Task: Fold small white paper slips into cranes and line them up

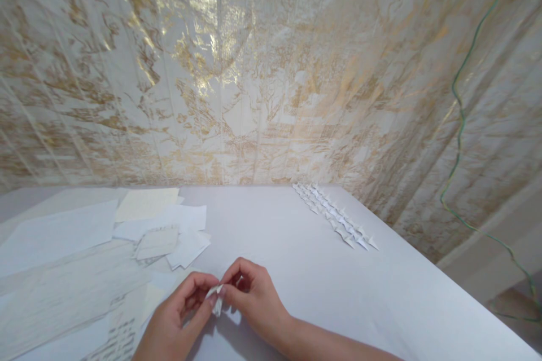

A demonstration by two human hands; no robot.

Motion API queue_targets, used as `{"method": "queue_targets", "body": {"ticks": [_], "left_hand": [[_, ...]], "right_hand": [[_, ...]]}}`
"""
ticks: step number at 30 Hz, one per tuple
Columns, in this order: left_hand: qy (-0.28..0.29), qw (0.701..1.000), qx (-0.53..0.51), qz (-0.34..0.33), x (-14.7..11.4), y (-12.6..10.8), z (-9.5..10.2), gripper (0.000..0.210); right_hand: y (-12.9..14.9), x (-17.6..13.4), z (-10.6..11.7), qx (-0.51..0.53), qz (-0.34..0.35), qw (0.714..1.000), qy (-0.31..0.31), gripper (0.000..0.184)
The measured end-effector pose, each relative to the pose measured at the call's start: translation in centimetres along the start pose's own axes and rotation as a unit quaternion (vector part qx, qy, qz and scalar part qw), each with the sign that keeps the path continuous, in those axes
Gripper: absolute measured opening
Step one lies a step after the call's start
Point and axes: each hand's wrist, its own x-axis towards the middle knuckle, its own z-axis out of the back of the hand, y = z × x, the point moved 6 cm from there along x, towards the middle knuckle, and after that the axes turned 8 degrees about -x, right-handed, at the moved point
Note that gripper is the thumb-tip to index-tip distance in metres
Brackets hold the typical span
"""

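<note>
A small folded piece of white paper [217, 306] is held between both hands, just above the front part of the white table. My left hand [180, 316] pinches it from the left with thumb and forefinger. From the right, my right hand [256, 302] grips its upper edge, also between thumb and forefinger. The fingertips hide part of the paper, so its full shape is unclear. Toward the back right, rows of small folded paper pieces [339, 217] with pointed tips stand lined up on the table.
Loose sheets of paper [63, 273], some with writing, cover the table's left side. A small stack of cut paper squares [158, 241] lies on them. Behind the white table [271, 225] rises a wall with gold patterns [237, 96]. A green cord [459, 124] hangs at the right.
</note>
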Motion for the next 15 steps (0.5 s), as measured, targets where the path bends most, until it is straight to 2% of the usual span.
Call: {"method": "queue_targets", "body": {"ticks": [3, 10, 15], "left_hand": [[0.018, 1.000, -0.016, 0.016, 0.1, 0.2, 0.1, 0.035], [0.014, 0.997, -0.064, 0.043, 0.0, 0.3, -0.1, 0.037], [0.016, 0.997, -0.060, 0.053, 0.5, 1.0, 0.2, 0.040]], "right_hand": [[0.1, 0.0, 0.0, -0.014, 0.011, 1.000, -0.006, 0.016], [0.7, -0.2, 0.0, -0.067, 0.050, 0.996, -0.009, 0.004], [1.3, -0.2, 0.1, -0.107, 0.094, 0.990, 0.004, 0.007]]}}
